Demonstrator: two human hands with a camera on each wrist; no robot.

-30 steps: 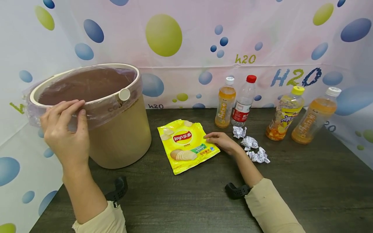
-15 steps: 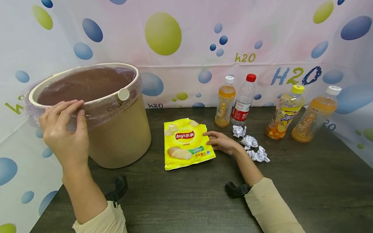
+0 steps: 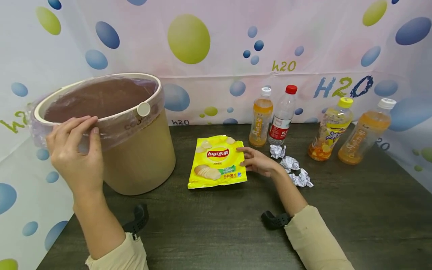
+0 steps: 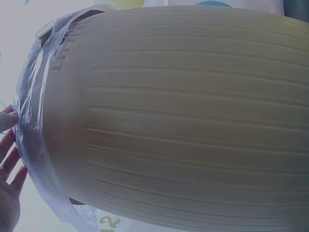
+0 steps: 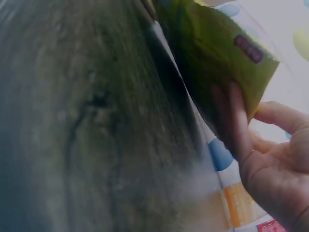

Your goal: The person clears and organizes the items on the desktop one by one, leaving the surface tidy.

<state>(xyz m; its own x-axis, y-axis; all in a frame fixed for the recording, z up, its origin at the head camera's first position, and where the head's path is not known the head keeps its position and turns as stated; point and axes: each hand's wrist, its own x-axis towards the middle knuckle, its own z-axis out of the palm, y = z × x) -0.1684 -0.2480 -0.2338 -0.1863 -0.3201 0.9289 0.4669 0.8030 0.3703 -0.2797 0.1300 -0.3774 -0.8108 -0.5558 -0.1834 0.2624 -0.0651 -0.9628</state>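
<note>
My left hand [image 3: 75, 152] holds the near rim of a beige trash can [image 3: 143, 157], fingers over the top and thumb outside. A thin clear bin liner [image 3: 116, 131] is folded over that rim, under the hand. My right hand [image 3: 260, 163] pinches a yellow Lay's chip bag [image 3: 216, 161] by its right edge, printed front facing up. In the right wrist view the chip bag [image 5: 207, 58] is raised off the table, with some fingers [image 5: 236, 116] against its underside. The left wrist view shows the can's ribbed wall [image 4: 193, 116] and the left fingertips at the liner.
Several crumpled white paper balls [image 3: 289, 164] lie right of my right hand. Behind them stand an orange-drink bottle [image 3: 261, 123] and a red-capped bottle [image 3: 281, 122]. A yellow-capped bottle [image 3: 329, 131] and another orange-drink bottle [image 3: 364, 133] stand farther right on the dark table [image 3: 209, 228].
The chip bag has turned and shifted slightly right and away from me, coming up off the table in my right hand. My left hand stays on the rim.
</note>
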